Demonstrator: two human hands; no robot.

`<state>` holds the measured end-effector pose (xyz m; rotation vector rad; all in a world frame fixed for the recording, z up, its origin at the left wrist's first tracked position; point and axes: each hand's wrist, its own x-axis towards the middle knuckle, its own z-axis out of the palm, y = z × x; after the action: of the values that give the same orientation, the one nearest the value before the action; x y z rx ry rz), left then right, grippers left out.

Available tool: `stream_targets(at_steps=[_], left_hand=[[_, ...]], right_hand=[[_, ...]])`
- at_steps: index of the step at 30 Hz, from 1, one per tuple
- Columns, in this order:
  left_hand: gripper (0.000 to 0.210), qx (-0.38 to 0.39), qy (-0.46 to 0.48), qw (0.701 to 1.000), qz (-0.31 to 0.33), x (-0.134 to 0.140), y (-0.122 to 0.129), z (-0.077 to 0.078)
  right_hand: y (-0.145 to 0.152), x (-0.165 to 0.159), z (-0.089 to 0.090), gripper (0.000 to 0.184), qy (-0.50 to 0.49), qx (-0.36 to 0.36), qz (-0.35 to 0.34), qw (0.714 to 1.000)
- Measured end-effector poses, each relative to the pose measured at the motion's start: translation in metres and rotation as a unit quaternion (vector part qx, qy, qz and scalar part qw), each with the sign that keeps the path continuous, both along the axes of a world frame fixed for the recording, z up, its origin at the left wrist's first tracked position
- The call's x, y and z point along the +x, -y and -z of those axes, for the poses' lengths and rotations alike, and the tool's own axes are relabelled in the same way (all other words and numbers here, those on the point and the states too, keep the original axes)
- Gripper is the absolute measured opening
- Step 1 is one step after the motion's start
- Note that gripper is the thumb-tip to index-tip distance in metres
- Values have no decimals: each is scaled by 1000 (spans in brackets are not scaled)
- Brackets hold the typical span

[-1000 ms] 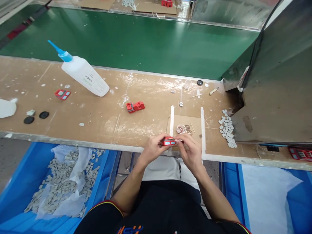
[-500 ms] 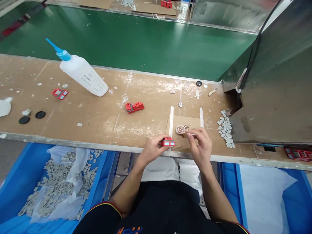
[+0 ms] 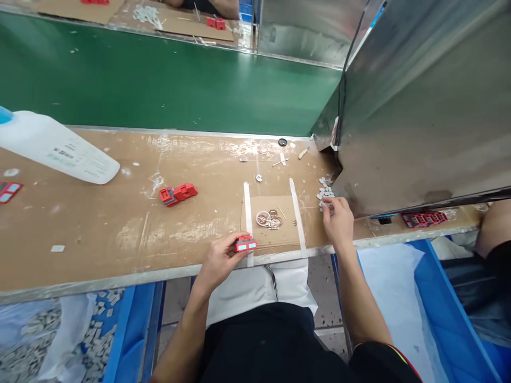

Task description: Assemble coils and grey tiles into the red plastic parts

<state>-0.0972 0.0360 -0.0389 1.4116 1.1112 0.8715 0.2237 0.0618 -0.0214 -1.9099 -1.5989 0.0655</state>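
Note:
My left hand (image 3: 219,258) pinches a small red toy vehicle part (image 3: 245,243), a cab with light-blue windows, at the table's front edge. My right hand (image 3: 338,221) is at a pile of small grey tiles (image 3: 324,187), thumb and fingers bent together over them. Whatever lies between those fingertips is too small to make out. Between my hands, a small round cup (image 3: 262,218) stands on a cardboard sheet (image 3: 275,242), beside a wet dark patch. On the same sheet lies a thin stick (image 3: 281,213).
Another red toy vehicle (image 3: 178,193) and a large white bottle (image 3: 59,149) lie on the left. A metal housing (image 3: 423,106) rises at the right. Behind the table runs a green belt (image 3: 179,85). Blue bins (image 3: 136,330) stand below; a person's arm (image 3: 495,234) shows far right.
My right hand has moved from the cup to the grey tiles, and the stick no longer shows in its fingers. My left hand still holds the red part. The camera view has shifted right.

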Motion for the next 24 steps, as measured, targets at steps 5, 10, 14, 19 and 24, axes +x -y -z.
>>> stream_targets(at_steps=[5,10,14,19,24], left_hand=[[31,5,-15,1000,2,1,0,-1],[33,20,-26,999,2,1,1,1],[43,54,-31,998,16,-2,2,2],[44,62,-10,996,66,-4,2,-2],[32,-2,22,996,81,-4,3,-6]], right_hand=[[-11,21,2,17,149,-61,-40,986],[-21,6,-1,28,257,-144,-41,955],[-24,10,-8,31,249,-153,-44,955],[-1,1,-27,21,54,-50,-86,994],[43,-65,-38,13,-199,-57,-234,950]])
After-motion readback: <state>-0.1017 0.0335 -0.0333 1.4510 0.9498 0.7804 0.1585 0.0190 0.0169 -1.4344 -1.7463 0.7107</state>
